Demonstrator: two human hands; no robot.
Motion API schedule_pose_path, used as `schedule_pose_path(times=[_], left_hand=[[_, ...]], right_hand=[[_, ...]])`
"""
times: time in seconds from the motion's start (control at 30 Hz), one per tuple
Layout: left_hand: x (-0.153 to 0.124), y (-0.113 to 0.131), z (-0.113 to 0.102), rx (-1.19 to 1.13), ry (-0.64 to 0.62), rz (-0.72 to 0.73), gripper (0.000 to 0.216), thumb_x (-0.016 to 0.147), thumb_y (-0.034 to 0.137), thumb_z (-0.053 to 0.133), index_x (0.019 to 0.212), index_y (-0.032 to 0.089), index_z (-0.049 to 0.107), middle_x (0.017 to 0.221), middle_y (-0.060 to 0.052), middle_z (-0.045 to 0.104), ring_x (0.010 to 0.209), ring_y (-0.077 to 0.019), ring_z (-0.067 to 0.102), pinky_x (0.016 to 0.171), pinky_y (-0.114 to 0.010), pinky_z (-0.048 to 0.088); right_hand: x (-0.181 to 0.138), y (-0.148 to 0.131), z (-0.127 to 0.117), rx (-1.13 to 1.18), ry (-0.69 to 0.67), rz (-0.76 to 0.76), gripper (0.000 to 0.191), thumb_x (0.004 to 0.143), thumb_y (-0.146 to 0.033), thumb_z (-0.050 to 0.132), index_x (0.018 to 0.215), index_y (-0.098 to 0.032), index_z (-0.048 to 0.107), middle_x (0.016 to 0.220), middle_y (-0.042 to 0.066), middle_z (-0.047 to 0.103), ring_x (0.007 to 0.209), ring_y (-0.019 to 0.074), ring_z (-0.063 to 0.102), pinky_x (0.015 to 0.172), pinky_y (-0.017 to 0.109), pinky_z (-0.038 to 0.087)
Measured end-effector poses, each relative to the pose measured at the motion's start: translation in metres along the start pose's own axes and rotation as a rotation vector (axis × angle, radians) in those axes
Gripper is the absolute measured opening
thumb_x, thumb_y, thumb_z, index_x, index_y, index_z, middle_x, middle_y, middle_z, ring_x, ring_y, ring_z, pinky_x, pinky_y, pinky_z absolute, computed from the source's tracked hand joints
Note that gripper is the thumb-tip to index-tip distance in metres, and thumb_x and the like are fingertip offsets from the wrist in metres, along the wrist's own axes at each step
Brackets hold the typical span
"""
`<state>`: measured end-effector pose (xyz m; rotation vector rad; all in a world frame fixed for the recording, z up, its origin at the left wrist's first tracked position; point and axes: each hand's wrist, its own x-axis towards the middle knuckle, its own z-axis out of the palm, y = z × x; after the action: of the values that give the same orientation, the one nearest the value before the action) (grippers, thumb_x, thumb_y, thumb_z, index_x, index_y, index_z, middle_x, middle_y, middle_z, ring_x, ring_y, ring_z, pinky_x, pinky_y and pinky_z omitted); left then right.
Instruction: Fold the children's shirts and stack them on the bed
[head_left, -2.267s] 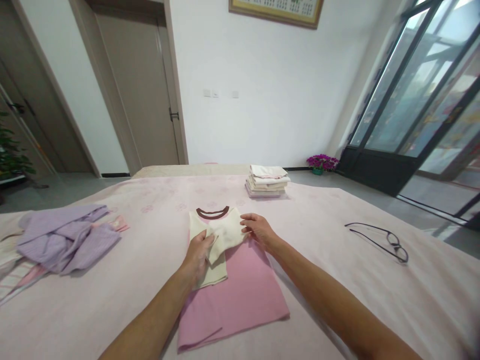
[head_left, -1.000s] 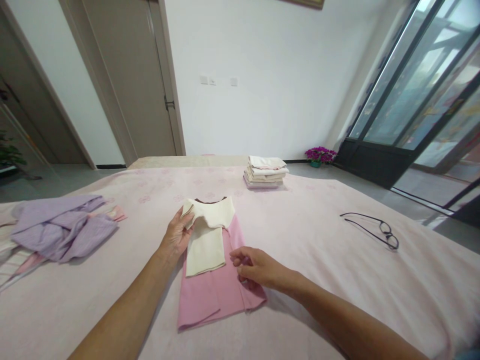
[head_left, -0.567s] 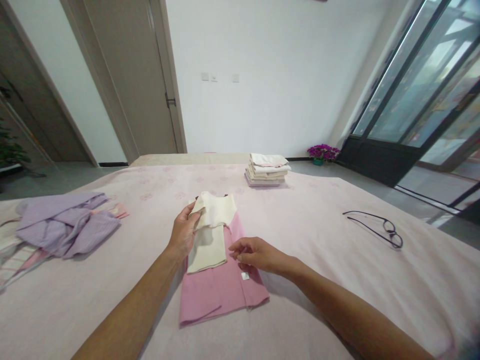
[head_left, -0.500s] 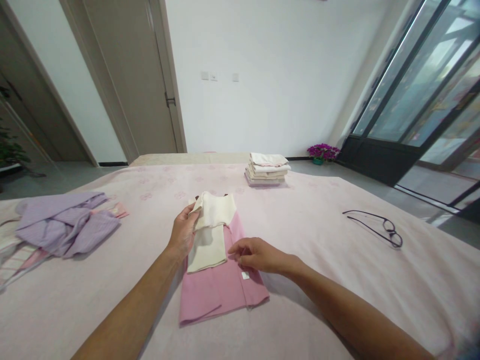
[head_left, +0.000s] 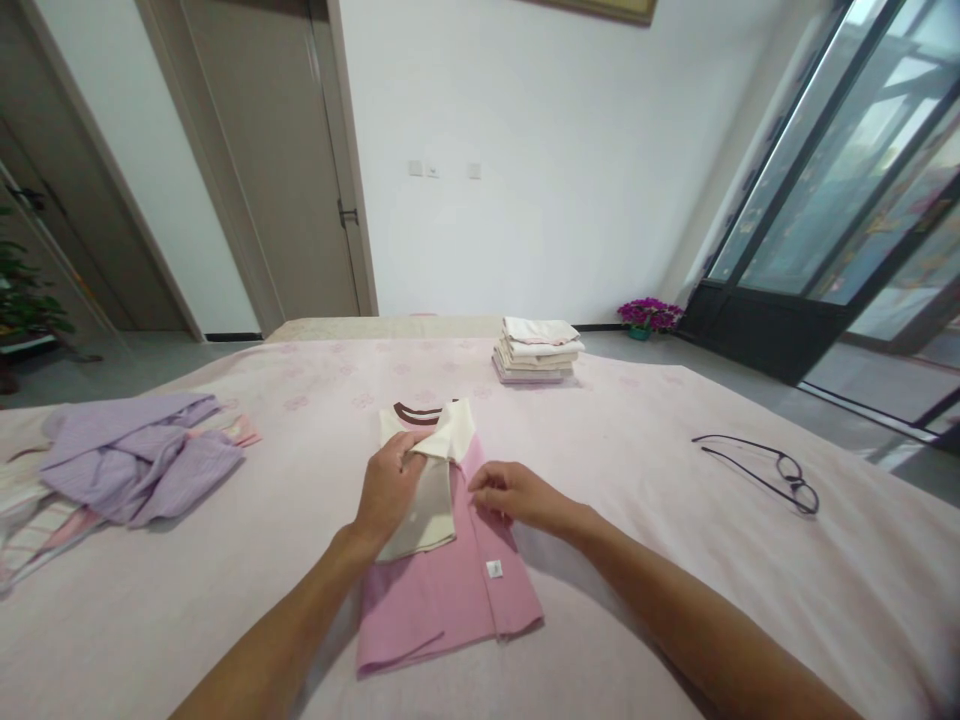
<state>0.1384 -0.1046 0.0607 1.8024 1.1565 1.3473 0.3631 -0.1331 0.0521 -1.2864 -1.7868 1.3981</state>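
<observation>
A pink and cream shirt (head_left: pixel 442 620) lies partly folded on the covered surface before me, its dark-trimmed neckline at the far end and a small white tag near its right side. My left hand (head_left: pixel 390 490) pinches the shirt's cream part near the shoulder and lifts a flap of it slightly. The cream sleeve hangs down over the pink body. At the right edge of the shirt, my right hand (head_left: pixel 517 495) rests with its fingers curled together against the pink cloth. Whether fabric is caught between those fingers is hidden.
Folded clothes (head_left: pixel 538 352) are stacked at the far side. Loose purple and striped clothes (head_left: pixel 142 460) lie in a heap on the left. A pair of glasses (head_left: pixel 787 475) sits on the right of the pink cloth cover (head_left: pixel 622 600).
My left hand has moved inward over the shirt, drawing the cream flap to the right and uncovering the dark neckline. My right hand has shifted slightly up along the right edge.
</observation>
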Motion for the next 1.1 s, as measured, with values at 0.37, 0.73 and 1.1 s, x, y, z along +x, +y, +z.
schedule_pose_path(times=[0.37, 0.73, 1.1], left_hand=[[-0.031, -0.002, 0.029, 0.462, -0.265, 0.43, 0.027, 0.08, 0.004, 0.056, 0.096, 0.021, 0.067, 0.09, -0.003, 0.066, 0.085, -0.018, 0.062, 0.078, -0.03, 0.047], [-0.035, -0.01, 0.038, 0.582, -0.343, 0.59, 0.01, 0.08, 0.01, 0.063, 0.083, 0.019, 0.066, 0.076, -0.002, 0.062, 0.071, -0.0177, 0.057, 0.066, -0.029, 0.043], [-0.038, -0.01, 0.042, 0.6, -0.412, 0.648, 0.013, 0.089, 0.02, 0.059, 0.076, 0.018, 0.062, 0.07, -0.003, 0.059, 0.066, -0.0161, 0.054, 0.061, -0.027, 0.039]], right_hand=[[0.108, 0.01, -0.035, 0.011, 0.419, 0.123, 0.03, 0.091, -0.034, 0.051, 0.113, -0.015, 0.058, 0.08, 0.005, 0.066, 0.056, 0.0105, 0.058, 0.049, 0.02, 0.046], [0.146, 0.023, -0.045, -0.534, 0.602, 0.188, 0.044, 0.081, -0.022, 0.058, 0.125, -0.022, 0.062, 0.111, 0.006, 0.07, 0.104, 0.0215, 0.062, 0.089, 0.029, 0.044], [0.161, 0.038, -0.05, -0.768, 0.625, 0.157, 0.036, 0.09, -0.032, 0.053, 0.125, -0.029, 0.059, 0.121, 0.006, 0.064, 0.108, 0.022, 0.06, 0.09, 0.032, 0.042]])
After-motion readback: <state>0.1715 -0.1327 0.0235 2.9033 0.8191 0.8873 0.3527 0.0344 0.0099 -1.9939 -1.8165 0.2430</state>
